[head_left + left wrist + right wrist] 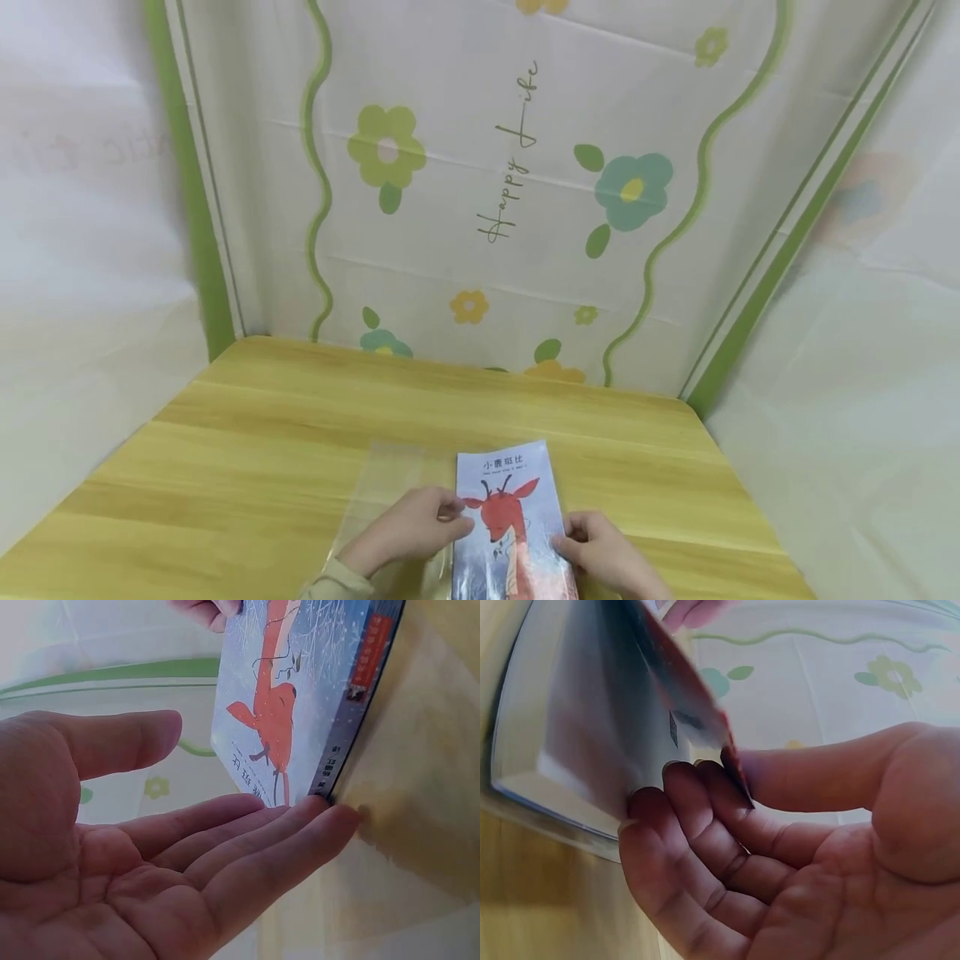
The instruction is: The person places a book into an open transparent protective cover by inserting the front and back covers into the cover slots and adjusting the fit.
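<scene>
A thin book [504, 533] with a red deer on its blue cover stands out over the table near the front edge. My right hand [611, 554] pinches its right side; in the right wrist view the thumb lies on one face and curled fingers on the other. On the opposite side, my left hand [412, 529] is at the spine. Seen from the left wrist, its fingers [255, 855] are fairly straight, the tips against or close by the spine, the thumb apart. Under and beside the left hand lies a clear plastic sheet or sleeve [386, 471].
The wood-grain table [262, 433] stretches behind the book to a flower-printed curtain [450, 217]. White fabric walls [82, 275] hang at both sides.
</scene>
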Tool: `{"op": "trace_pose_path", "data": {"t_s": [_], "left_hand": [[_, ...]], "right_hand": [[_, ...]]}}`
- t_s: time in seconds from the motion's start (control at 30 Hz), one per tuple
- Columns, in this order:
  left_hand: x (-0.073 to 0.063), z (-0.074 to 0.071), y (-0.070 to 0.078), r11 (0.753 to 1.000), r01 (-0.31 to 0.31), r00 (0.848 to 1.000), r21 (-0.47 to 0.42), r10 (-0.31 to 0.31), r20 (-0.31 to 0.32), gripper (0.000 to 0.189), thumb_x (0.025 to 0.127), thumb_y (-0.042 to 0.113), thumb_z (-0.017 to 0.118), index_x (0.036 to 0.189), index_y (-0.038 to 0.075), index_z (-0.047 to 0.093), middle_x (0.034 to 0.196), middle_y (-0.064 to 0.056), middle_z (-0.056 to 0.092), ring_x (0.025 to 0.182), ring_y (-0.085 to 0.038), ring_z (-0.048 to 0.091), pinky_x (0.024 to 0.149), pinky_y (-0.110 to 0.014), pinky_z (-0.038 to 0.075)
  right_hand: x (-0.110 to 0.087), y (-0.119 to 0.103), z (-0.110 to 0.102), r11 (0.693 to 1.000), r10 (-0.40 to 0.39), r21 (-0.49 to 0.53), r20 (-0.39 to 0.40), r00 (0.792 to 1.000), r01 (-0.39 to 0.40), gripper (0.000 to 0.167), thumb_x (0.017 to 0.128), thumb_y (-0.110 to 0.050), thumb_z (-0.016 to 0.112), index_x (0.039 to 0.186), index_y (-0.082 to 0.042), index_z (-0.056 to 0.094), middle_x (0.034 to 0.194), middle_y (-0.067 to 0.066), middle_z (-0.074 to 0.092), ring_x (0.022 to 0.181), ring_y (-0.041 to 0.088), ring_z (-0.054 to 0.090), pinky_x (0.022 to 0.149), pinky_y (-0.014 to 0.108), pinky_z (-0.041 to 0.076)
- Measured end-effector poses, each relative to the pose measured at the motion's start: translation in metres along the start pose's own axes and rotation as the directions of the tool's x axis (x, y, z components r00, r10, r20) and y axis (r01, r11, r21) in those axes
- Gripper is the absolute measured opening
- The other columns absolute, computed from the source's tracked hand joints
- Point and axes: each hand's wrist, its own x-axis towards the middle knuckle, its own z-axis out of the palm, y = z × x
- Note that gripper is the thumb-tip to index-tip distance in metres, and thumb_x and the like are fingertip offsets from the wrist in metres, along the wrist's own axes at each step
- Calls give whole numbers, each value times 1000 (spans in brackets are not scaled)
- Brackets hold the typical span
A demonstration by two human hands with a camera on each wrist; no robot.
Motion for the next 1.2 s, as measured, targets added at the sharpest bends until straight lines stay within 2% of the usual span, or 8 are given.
{"op": "trace_pose_path", "data": {"t_s": [0.33,0.43,0.57,0.67,0.83,0.93,1.0,1.2], "left_hand": [[-5,0,1,994,-74,995,83,68,71,46,93,28,66,118,-11,63,115,-22,66,105,-38,64,88,-50,53],[-5,-1,0,989,-117,988,93,106,108,36,94,26,65,95,-9,65,81,-8,66,75,-20,65,68,-34,56],[-5,-6,-3,977,-182,975,111,165,147,27,94,22,65,90,-4,65,76,-2,63,72,-9,60,64,-27,53],[-7,-14,-3,964,-217,964,154,187,191,31,95,23,65,112,-2,68,108,-10,70,97,-15,66,83,-33,56],[-8,-32,-6,922,-286,944,262,223,245,32,94,24,66,116,1,68,117,-7,68,102,-18,65,88,-33,54],[-10,-44,-11,878,-310,944,365,241,223,36,91,23,70,118,-1,66,119,-10,66,110,-25,61,94,-38,51],[-14,-51,-14,864,-296,952,408,231,201,43,88,22,73,121,-4,63,122,-14,63,115,-30,58,98,-42,48],[-23,-70,-29,888,-227,970,399,172,169,64,78,23,81,128,-8,56,137,-27,49,125,-42,48,103,-55,39]], "right_hand": [[-4,0,-12,979,-17,203,115,993,-7,31,106,-12,40,105,11,61,90,10,67,81,21,64,67,31,55],[-5,1,-17,966,-37,259,132,991,2,33,106,-15,43,103,13,61,92,11,66,81,19,64,69,30,56],[-5,3,-22,954,-61,298,147,987,15,31,105,-16,47,100,11,62,93,13,66,80,20,64,70,29,57],[-2,5,-24,954,-68,301,148,987,21,29,104,-16,49,99,9,63,92,14,67,81,20,64,69,30,57],[4,7,-25,949,-81,314,179,981,21,28,104,-16,49,101,8,63,92,13,67,80,19,63,67,28,56],[7,6,-25,944,-81,328,196,977,13,29,105,-17,48,104,7,64,93,11,67,80,18,62,67,27,55],[11,5,-26,943,-91,332,202,975,19,31,105,-19,47,107,7,64,94,12,68,82,19,63,68,28,55],[21,-3,-23,932,-128,362,232,964,36,38,106,-22,46,120,10,62,100,14,69,89,21,65,74,31,56]]}}
